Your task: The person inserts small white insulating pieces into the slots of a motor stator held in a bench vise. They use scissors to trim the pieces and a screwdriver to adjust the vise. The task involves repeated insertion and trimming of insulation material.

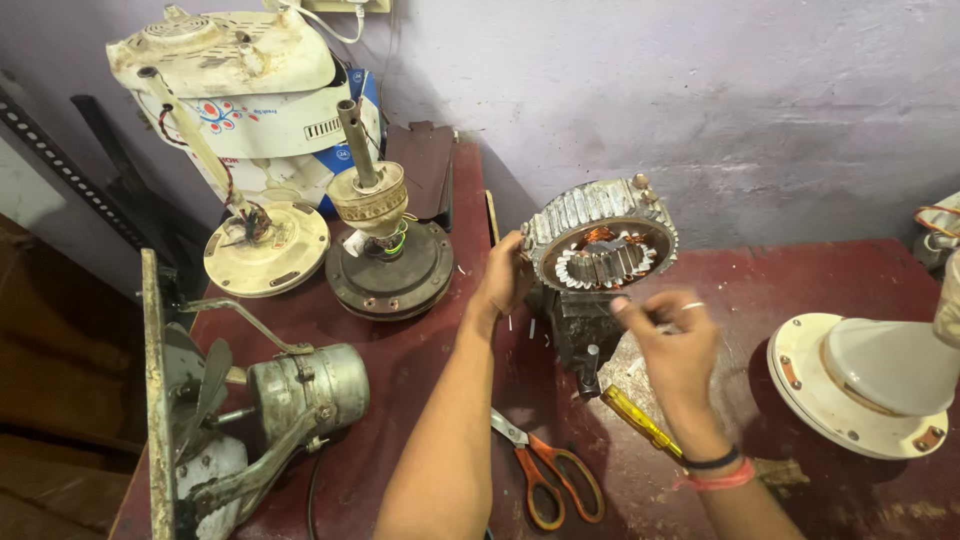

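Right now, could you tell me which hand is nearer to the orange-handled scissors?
Left. The left hand grips the stator's rim, its forearm passing beside the scissors; the right hand is farther right.

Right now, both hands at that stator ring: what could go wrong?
The stator ring stands on edge on a small block, steadied only by the left hand; it might tip. The right hand works beside thin copper windings, which could snag. Scissors and a yellow-handled screwdriver lie under the forearms.
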